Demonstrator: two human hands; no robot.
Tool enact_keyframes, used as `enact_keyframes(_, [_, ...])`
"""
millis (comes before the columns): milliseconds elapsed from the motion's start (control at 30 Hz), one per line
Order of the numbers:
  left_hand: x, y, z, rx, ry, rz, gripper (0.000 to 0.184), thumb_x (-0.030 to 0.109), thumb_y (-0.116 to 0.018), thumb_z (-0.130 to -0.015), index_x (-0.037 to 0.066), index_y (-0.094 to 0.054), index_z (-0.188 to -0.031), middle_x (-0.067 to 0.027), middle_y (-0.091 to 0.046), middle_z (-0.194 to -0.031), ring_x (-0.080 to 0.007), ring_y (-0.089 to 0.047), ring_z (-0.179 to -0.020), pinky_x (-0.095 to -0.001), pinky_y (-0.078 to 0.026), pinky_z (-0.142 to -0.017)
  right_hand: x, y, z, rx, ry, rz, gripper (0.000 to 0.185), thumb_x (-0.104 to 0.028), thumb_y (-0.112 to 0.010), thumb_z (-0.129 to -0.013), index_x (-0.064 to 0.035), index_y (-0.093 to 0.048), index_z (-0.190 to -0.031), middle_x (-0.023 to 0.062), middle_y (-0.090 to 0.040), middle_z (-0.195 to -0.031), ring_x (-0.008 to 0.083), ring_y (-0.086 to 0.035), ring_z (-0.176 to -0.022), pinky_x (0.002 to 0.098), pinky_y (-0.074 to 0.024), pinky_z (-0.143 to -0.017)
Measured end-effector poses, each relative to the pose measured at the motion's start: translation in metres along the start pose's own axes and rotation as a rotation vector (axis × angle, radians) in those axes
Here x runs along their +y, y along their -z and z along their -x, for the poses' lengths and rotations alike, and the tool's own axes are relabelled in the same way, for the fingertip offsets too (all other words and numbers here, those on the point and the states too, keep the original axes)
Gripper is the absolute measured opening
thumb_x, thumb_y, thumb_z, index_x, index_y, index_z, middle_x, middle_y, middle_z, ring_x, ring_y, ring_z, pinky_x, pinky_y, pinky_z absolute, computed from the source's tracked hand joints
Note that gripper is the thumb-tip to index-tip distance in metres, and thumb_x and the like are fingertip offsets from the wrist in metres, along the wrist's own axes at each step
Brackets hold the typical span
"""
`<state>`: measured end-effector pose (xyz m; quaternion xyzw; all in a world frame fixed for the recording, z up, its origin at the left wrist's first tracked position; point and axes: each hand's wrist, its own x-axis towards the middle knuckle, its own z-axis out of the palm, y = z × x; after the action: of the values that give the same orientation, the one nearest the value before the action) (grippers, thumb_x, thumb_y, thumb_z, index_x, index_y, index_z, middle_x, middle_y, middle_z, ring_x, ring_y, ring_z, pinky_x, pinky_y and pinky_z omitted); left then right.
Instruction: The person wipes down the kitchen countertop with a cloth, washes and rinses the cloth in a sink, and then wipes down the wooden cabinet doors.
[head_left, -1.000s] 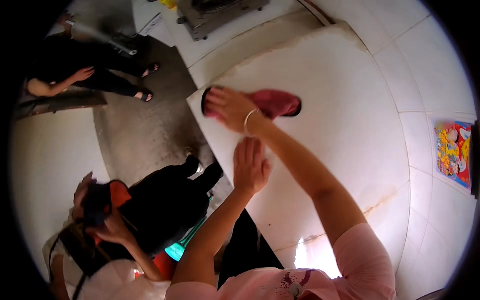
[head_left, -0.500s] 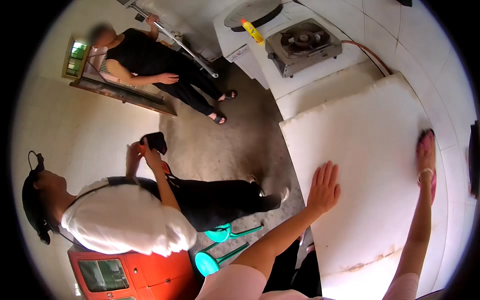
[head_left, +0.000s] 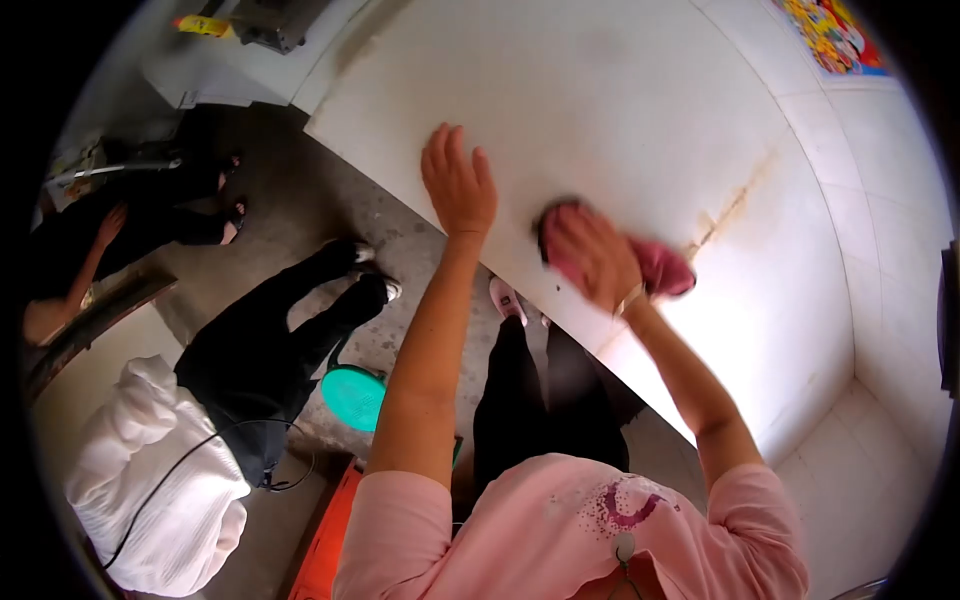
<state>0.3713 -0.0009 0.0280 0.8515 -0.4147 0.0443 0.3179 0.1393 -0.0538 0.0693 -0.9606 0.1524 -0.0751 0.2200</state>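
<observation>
My right hand [head_left: 597, 258] lies flat on a red cloth with dark edges [head_left: 664, 268], fingers stretched out and slightly blurred. Under the cloth is the white countertop [head_left: 640, 120], near its front edge. To the left, my left hand [head_left: 460, 180] rests palm down on the same surface, its fingers extended and nothing in them. The two hands are apart. A brownish stained seam [head_left: 735, 210] runs across the countertop to the right of the cloth.
A stove [head_left: 275, 22] and a yellow bottle [head_left: 203, 25] are at the upper left. One person in white [head_left: 165, 480] stands lower left, another in black [head_left: 130, 215] beyond. A teal stool [head_left: 354, 397] and a red cabinet [head_left: 328, 535] are below. Tiled wall [head_left: 900, 190] bounds the right.
My right hand and the red cloth have moved from the countertop's far wall side to near its front edge. My left hand still lies on the countertop. The view has shifted.
</observation>
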Motion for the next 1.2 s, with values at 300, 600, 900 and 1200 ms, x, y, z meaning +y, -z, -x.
enact_keyframes(300, [-0.018,0.055,0.068,-0.027,0.194,0.542,0.029,0.015,-0.046,-0.094,0.003,-0.053,-0.120,-0.0128,-0.053,-0.125,-0.0309,-0.046,-0.118,-0.0419,-0.035,-0.100,-0.075,0.005,0.257,-0.223,-0.292,-0.003,0.055,-0.026,-0.062,-0.078,-0.0121,-0.052,-0.130,0.0105,-0.043,-0.141,0.0342,-0.035,-0.134,0.0505,-0.0260,-0.111])
enact_keyframes(600, [-0.011,0.113,0.245,-0.090,0.543,0.509,0.029,0.011,-0.046,-0.095,0.002,-0.051,-0.123,-0.0131,-0.051,-0.124,-0.0278,-0.046,-0.117,-0.0380,-0.036,-0.099,-0.051,-0.035,-0.011,0.217,-0.331,0.127,0.056,-0.034,-0.057,-0.085,-0.0150,-0.044,-0.136,0.0091,-0.042,-0.142,0.0274,-0.031,-0.136,0.0441,-0.0185,-0.114])
enact_keyframes(900, [-0.047,0.143,0.224,-0.051,0.609,0.618,0.030,0.013,-0.044,-0.097,0.003,-0.049,-0.124,-0.0119,-0.049,-0.127,-0.0235,-0.048,-0.115,-0.0352,-0.039,-0.099,-0.113,-0.046,0.023,-0.031,0.037,0.151,0.056,-0.018,-0.061,-0.076,-0.0161,-0.050,-0.131,0.0060,-0.044,-0.140,0.0274,-0.037,-0.133,0.0413,-0.0281,-0.112])
enact_keyframes(1200, [-0.098,0.178,0.159,0.048,0.614,0.655,0.029,0.010,-0.048,-0.095,0.003,-0.051,-0.122,-0.0123,-0.049,-0.125,-0.0239,-0.049,-0.116,-0.0366,-0.039,-0.101,-0.104,-0.031,0.261,0.121,-0.715,0.237,0.075,-0.043,-0.059,-0.085,-0.0028,-0.033,-0.142,0.0208,-0.026,-0.151,0.0360,-0.025,-0.139,0.0486,-0.0184,-0.113])
